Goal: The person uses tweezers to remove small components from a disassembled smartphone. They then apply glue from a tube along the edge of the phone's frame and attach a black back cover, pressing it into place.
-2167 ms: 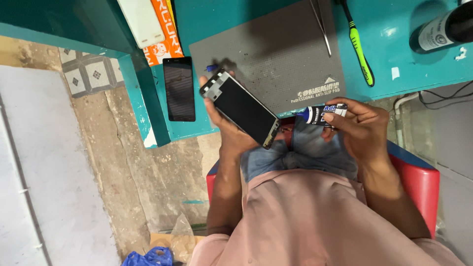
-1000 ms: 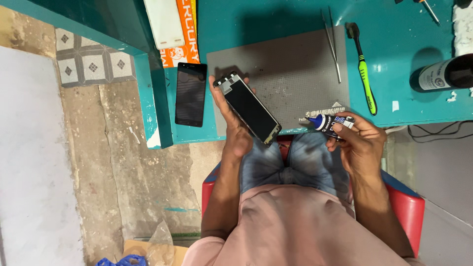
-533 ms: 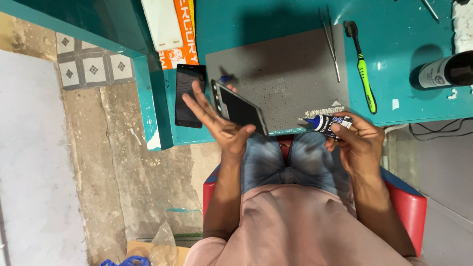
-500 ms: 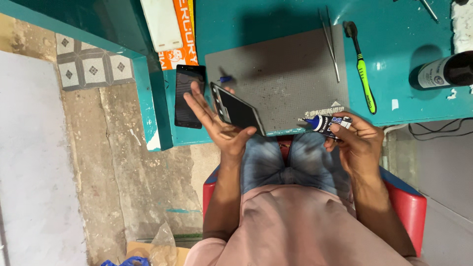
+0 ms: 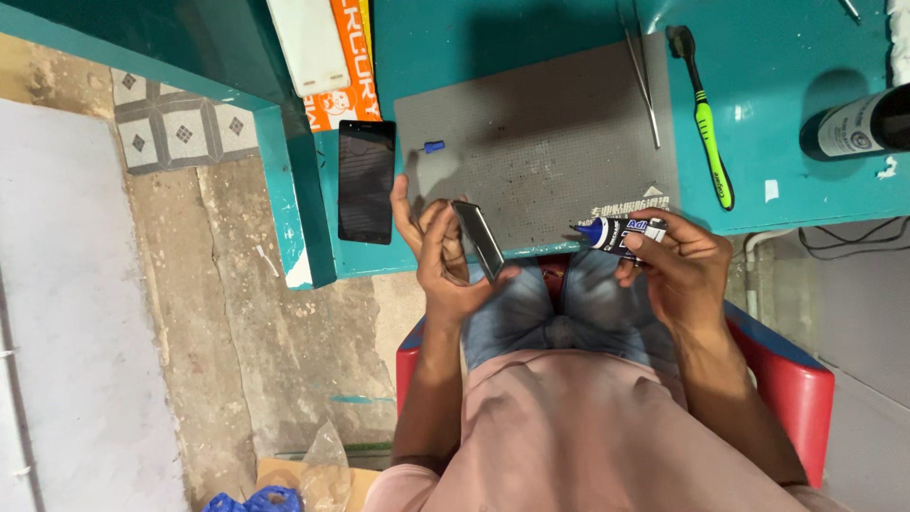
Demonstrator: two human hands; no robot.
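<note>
Left hand is gripping a phone screen turned nearly edge-on, face hidden | right hand is pinching a glue tube, label partly covered | both are hovering over the lap at the grey mat edge | dark bottle is running off-frame.

So the bench is a teal-painted wooden worktable. Dead centre sits a grey rectangular work mat with a tiny blue cap at its 9 o'clock and thin metal tweezers at 1 o'clock. Black slab phone lies at 9, green-handled toothbrush at 3.
</note>
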